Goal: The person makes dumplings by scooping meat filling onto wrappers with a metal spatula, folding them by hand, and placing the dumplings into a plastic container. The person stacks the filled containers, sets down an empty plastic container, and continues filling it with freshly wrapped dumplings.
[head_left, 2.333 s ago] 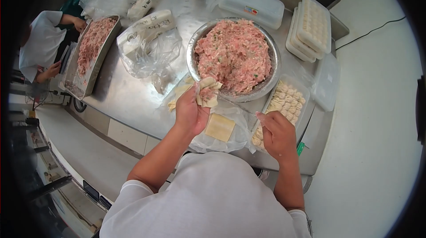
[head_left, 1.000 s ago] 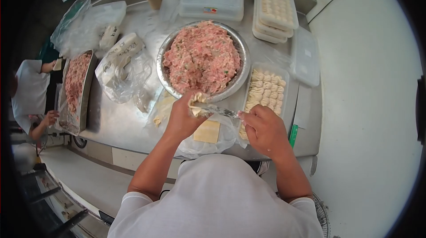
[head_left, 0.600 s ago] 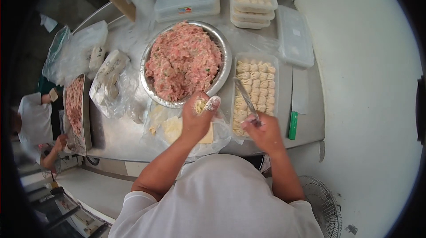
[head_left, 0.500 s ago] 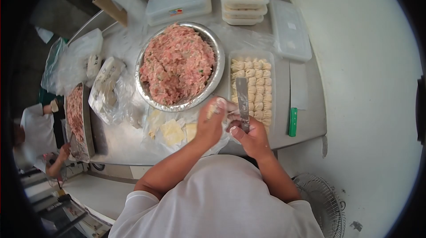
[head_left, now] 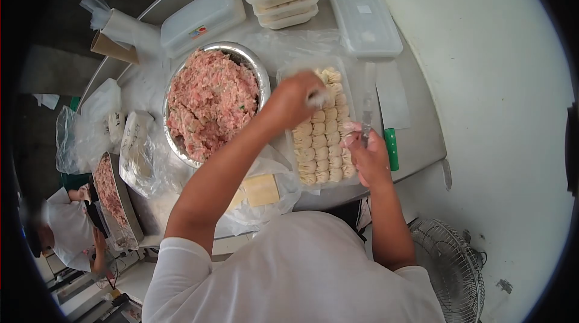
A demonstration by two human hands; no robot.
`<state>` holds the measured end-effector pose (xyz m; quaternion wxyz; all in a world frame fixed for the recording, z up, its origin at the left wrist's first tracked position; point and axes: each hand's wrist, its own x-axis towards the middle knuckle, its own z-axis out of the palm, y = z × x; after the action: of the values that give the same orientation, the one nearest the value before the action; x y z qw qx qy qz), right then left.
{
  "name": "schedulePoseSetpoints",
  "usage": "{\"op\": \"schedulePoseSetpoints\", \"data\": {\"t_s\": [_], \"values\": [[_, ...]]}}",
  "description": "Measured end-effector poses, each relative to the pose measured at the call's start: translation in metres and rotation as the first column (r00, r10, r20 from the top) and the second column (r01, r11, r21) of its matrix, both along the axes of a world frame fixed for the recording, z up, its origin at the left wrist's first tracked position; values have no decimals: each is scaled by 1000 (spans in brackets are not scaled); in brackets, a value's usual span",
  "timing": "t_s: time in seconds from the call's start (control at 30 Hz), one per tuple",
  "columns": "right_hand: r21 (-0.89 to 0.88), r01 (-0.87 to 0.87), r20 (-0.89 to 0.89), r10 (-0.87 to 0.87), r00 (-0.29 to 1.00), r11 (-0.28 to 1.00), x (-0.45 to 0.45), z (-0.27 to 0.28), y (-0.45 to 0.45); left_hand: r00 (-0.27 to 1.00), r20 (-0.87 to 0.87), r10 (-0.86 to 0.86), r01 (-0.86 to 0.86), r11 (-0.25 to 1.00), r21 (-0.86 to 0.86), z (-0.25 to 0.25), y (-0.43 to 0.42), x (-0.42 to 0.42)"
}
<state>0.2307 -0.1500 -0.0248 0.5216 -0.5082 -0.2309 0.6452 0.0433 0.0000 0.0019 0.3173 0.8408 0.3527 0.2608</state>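
In the head view, the tray (head_left: 292,160) of dumplings (head_left: 319,142) lies on the bench (head_left: 422,136), its near end just in from the bench's near edge, toward the right corner. The left hand (head_left: 297,99) is over the far part of the tray, fingers bent downward; a pale lump shows at the fingertips, but blur hides whether they grip it. The right hand (head_left: 369,153) is beside the tray's right side, fingers closed around a spatula (head_left: 368,97), its blurred blade pointing to the bench's far edge. Most dumplings lie in rows between the left hand and the tray's near end.

Just right of the right hand is a green handle (head_left: 391,149), near the bench's right edge. Left of the tray stands the bowl (head_left: 263,76) of meat (head_left: 208,103), with wrappers (head_left: 261,190) near the bench's near edge.
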Motion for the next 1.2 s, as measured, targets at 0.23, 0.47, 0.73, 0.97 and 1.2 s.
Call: {"op": "schedulePoseSetpoints", "data": {"t_s": [0.23, 0.47, 0.73, 0.97, 1.2], "values": [[-1, 182, 121, -181, 976, 983, 22, -18, -16, 993, -78, 93, -91, 995, 31, -31, 69, 37], [-44, 172, 256, -155, 954, 984, 32, -19, -29, 977, -94, 190, -205, 960, -192, -36, 62, 44], [82, -72, 536, 17, 844, 994, 24, 7, -11, 984, -26, 177, -173, 978, 113, -7, -18, 2], [152, -773, 983, -10, 186, 616, -35, 80, 40, 978, -172, 119, -143, 981, -134, -28, -187, -121], [-64, -922, 926, -321, -198, 382, -142, 75, 93, 943, -170, 285, -312, 936, -163, -73, -234, -141]]}}
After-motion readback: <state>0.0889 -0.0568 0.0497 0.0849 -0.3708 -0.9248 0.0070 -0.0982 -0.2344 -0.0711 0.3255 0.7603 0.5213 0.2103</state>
